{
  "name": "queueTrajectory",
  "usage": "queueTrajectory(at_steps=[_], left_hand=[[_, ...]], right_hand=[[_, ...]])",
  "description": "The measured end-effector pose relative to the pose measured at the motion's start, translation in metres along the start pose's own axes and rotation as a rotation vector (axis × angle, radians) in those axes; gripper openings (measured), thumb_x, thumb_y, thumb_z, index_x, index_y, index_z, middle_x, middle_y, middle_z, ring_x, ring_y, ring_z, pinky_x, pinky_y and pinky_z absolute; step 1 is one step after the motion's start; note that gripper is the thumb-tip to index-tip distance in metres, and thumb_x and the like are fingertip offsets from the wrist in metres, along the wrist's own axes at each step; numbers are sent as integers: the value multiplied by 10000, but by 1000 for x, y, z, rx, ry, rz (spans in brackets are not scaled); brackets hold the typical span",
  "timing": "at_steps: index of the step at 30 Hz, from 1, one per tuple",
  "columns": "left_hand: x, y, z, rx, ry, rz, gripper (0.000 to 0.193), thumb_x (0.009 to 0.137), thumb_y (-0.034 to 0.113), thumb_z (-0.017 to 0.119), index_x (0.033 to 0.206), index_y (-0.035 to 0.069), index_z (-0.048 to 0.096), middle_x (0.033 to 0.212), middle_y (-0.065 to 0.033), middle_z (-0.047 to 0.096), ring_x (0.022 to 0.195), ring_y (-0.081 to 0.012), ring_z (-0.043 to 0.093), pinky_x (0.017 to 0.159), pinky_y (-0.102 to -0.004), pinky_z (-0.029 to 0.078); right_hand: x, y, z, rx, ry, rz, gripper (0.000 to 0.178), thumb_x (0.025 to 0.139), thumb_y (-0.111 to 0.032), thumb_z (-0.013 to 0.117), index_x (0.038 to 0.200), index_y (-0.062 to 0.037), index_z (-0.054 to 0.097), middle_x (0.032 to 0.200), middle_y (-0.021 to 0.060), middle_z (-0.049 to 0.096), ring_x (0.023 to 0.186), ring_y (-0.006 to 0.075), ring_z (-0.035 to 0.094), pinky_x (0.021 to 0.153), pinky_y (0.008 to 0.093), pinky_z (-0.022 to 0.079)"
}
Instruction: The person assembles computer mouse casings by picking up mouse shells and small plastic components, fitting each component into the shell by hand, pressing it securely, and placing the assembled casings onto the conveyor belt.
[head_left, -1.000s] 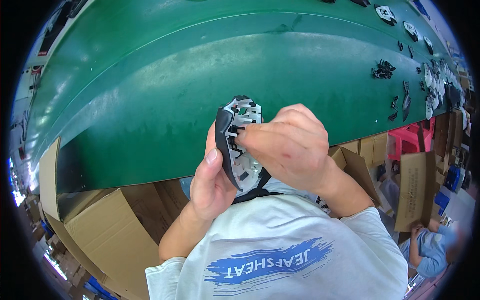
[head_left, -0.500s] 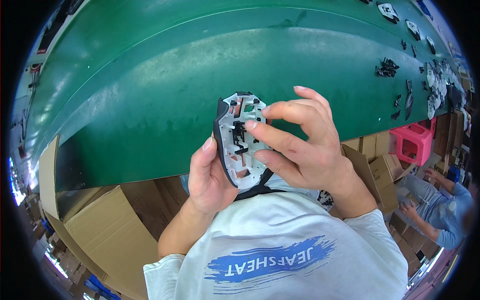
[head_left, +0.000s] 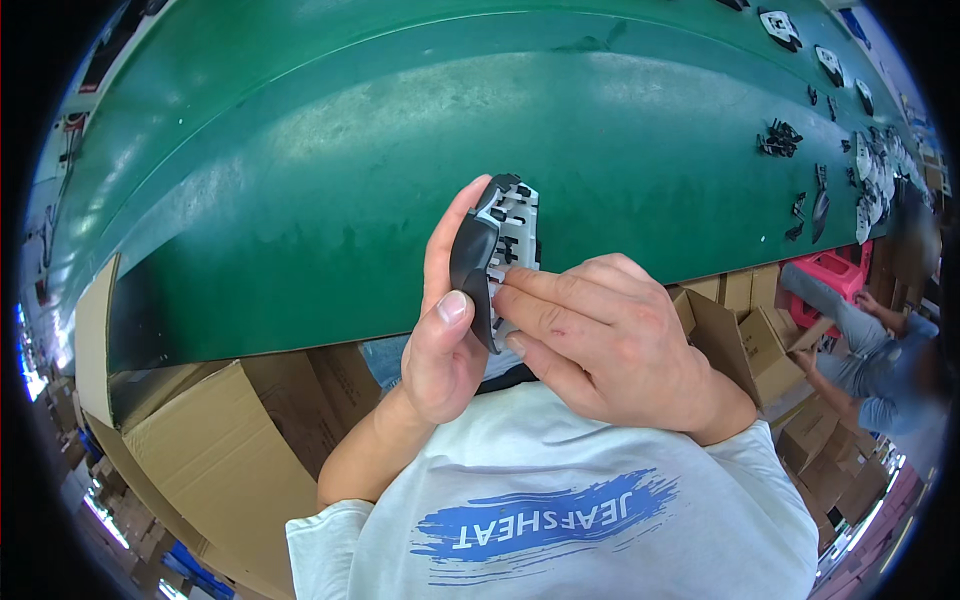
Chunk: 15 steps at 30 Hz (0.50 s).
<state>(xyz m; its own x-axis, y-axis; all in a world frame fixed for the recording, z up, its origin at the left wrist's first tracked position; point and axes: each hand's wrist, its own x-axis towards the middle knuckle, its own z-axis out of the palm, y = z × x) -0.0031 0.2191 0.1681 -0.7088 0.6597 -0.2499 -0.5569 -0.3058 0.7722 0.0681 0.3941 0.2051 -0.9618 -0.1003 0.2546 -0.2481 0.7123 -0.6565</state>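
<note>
My left hand (head_left: pixel 440 355) grips a plastic housing (head_left: pixel 473 252) with a smooth black outer shell and a white ribbed inside. It stands tilted on its side above the near edge of the table, the hollow inside turned to the right. The left thumb presses on the black shell and the fingers wrap behind it. My right hand (head_left: pixel 630 345) is closed, its fingertips together against the lower part of the white inside. Small black parts (head_left: pixel 508 247) sit among the ribs. Whatever lies under the right fingertips is hidden.
A green table (head_left: pixel 330 230) spans the far side. Black parts (head_left: pixel 780 138) and white housings (head_left: pixel 872 190) lie at its right. Open cardboard boxes stand at left (head_left: pixel 215 450) and right (head_left: pixel 735 345). Beyond are a pink stool (head_left: pixel 848 268) and a seated person (head_left: pixel 880 370).
The housing has turned from facing up to standing on its side. My right hand's spread fingers have come together and moved lower on the inside. The person at right has shifted.
</note>
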Motion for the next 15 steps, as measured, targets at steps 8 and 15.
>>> queueTrajectory(at_steps=[8,15], left_hand=[[5,-7,-5,-71,72,110,929,995,502,560,1726,38,222,1584,-132,499,1418,-211,510,1213,-370,382],[12,-11,-21,-56,11,221,760,1113,513,413,1727,89,271,1628,-187,489,1427,-254,534,1178,-402,445]], right_hand=[[13,16,10,112,-111,-100,336,871,-57,765,1207,-53,780,1197,61,814,894,164,753,1000,447,520],[16,25,24,97,22,-152,361,875,-53,766,1234,-87,791,1191,40,817,893,157,745,1024,448,512]])
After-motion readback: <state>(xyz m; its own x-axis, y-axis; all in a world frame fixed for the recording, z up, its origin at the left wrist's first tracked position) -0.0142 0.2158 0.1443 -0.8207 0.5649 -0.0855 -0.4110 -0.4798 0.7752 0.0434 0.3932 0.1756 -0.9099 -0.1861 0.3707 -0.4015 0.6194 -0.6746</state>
